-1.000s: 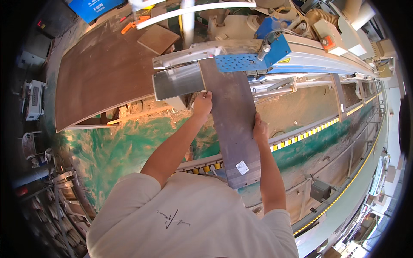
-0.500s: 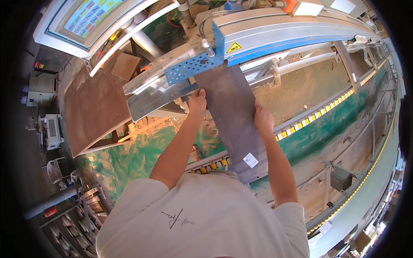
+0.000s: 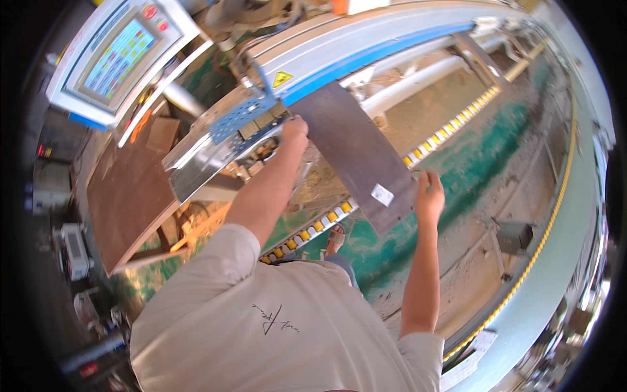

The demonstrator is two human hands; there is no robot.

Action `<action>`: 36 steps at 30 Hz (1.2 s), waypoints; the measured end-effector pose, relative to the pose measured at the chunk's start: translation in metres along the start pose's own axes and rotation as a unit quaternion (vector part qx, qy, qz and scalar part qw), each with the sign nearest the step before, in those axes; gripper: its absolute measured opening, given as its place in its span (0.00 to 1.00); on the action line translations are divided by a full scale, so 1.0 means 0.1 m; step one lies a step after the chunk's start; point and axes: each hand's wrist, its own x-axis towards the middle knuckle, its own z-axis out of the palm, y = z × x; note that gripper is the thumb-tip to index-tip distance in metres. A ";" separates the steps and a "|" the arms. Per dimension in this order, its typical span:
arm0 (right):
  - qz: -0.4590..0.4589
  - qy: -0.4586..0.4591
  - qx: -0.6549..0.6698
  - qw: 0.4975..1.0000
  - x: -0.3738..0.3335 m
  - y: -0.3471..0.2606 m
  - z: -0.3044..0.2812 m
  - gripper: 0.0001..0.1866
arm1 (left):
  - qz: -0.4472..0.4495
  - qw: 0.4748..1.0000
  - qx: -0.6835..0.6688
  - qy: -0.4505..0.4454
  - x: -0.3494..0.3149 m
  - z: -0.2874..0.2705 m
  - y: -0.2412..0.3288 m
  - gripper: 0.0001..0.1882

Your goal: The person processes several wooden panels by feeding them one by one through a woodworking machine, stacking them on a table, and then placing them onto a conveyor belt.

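A dark brown flat board (image 3: 356,147) with a white label (image 3: 382,195) near its close end lies slantwise, its far end at the blue edge of a machine's long beam (image 3: 385,49). Closed on the board's left edge, close to that far end, is my left hand (image 3: 296,130). My right hand (image 3: 429,198) is by the board's near right corner, fingers partly stretched and apart; whether a fingertip touches the corner I cannot tell. A perforated blue plate (image 3: 245,117) sits just left of my left hand.
A control panel with a lit screen (image 3: 121,59) stands at the upper left. Below it is a brown panel-topped table (image 3: 130,196). Yellow-and-white roller strips (image 3: 450,127) run under and beyond the board. A grey box (image 3: 514,237) is at the right.
The board has turned, its near end swinging right and away from my body. My right hand has slid from its right edge to the near corner and loosened. The view has shifted.
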 end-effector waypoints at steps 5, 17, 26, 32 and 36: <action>0.319 0.187 -0.135 0.919 -3.02 1.15 -1.88 0.16 | 0.003 0.945 0.016 -0.326 0.21 -0.15 0.34 0.24; 0.632 0.364 0.011 0.684 -9.08 -0.86 -0.71 0.12 | -0.016 0.457 0.311 -0.833 -4.69 -2.26 -2.77 0.32; 0.638 0.546 0.040 0.541 -11.13 -1.96 -0.94 0.12 | -0.056 0.299 0.513 -0.803 -5.69 -3.88 -3.75 0.23; 0.627 0.664 -0.168 0.371 -12.94 -2.28 -1.51 0.14 | -0.031 0.217 0.455 -0.863 -7.35 -4.74 -3.99 0.22; 0.673 0.656 -0.274 0.206 -14.66 -2.52 -1.36 0.24 | -0.047 0.073 0.422 -0.903 -9.03 -5.92 -4.69 0.24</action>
